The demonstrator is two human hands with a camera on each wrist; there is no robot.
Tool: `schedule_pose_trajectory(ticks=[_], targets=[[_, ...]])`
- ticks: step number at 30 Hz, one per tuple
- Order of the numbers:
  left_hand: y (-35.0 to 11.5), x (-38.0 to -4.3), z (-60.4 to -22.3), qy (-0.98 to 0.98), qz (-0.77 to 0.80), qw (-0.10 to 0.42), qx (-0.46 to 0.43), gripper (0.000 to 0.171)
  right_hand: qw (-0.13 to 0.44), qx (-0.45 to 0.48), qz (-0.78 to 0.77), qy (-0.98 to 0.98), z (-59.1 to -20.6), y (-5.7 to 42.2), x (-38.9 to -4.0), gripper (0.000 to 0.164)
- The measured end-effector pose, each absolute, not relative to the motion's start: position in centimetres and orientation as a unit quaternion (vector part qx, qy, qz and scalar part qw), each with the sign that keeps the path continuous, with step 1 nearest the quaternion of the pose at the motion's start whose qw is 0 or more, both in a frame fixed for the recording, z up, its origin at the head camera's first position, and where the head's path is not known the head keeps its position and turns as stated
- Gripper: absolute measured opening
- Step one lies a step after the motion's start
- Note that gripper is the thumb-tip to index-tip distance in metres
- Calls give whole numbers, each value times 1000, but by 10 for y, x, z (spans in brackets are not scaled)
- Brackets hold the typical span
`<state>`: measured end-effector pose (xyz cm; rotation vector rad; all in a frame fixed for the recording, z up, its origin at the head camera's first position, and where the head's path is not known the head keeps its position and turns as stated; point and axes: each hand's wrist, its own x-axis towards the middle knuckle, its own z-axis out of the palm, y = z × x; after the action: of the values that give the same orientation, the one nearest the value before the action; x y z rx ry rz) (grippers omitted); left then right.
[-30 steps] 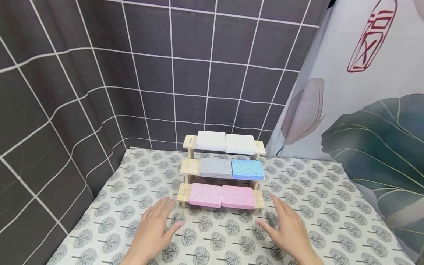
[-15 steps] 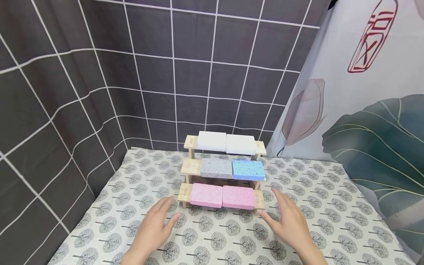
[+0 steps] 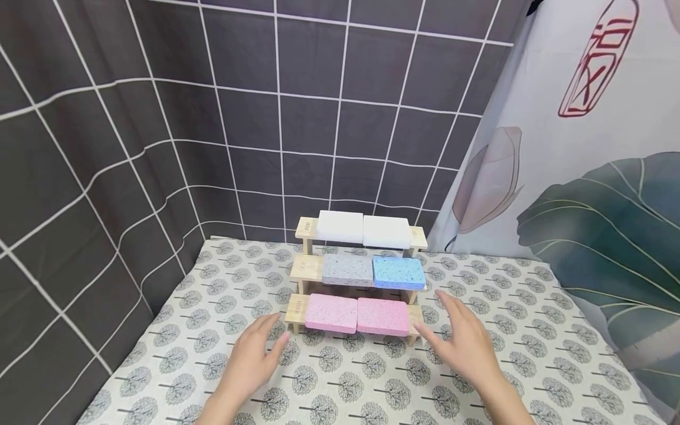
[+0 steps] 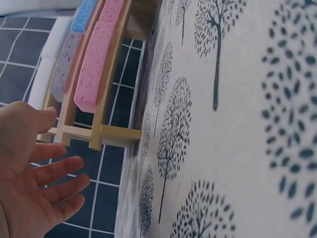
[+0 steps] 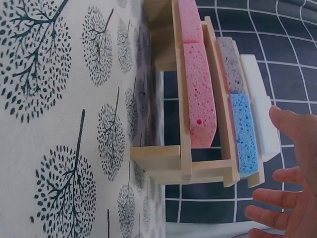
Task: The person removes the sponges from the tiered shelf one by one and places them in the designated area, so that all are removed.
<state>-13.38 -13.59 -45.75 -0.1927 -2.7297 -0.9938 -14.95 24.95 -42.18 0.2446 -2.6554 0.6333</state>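
Observation:
A three-step wooden rack [image 3: 306,269] stands in the middle of the table. Two pink sponges [image 3: 332,313] lie side by side on its lowest step. The middle step bears a grey sponge [image 3: 347,270] and a blue sponge [image 3: 399,273]; on the top step are two white sponges [image 3: 340,226]. My left hand [image 3: 252,357], fingers spread and holding nothing, is just left of the rack's front corner. On the other side my right hand [image 3: 464,339] is also spread, its thumb near the right end of the lowest step. Both wrist views show the palms facing the rack.
A cloth with a tree print [image 3: 350,386] covers the table. Behind and to the left hangs a dark curtain with white grid lines [image 3: 308,124]. A white curtain with leaf and flower patterns [image 3: 547,147] hangs at the right.
My right hand has moved slightly forward, up along the rack's right side. My left hand has barely shifted. The rack and sponges stay in place.

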Motion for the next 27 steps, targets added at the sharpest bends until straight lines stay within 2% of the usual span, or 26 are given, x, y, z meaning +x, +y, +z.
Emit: schedule_pose_trajectory(ticks=[6, 12, 27], targets=[[-134, -138, -458, -927, -360, 92, -43, 54, 191, 84, 229, -951, -417, 247, -156, 82], [-133, -144, -463, -922, -375, 95, -35, 54, 186, 84, 238, -950, -409, 245, -163, 80], [-128, -156, -472, -891, -445, 89, -11, 47, 214, 115, 258, -935, -392, 247, -188, 77]])
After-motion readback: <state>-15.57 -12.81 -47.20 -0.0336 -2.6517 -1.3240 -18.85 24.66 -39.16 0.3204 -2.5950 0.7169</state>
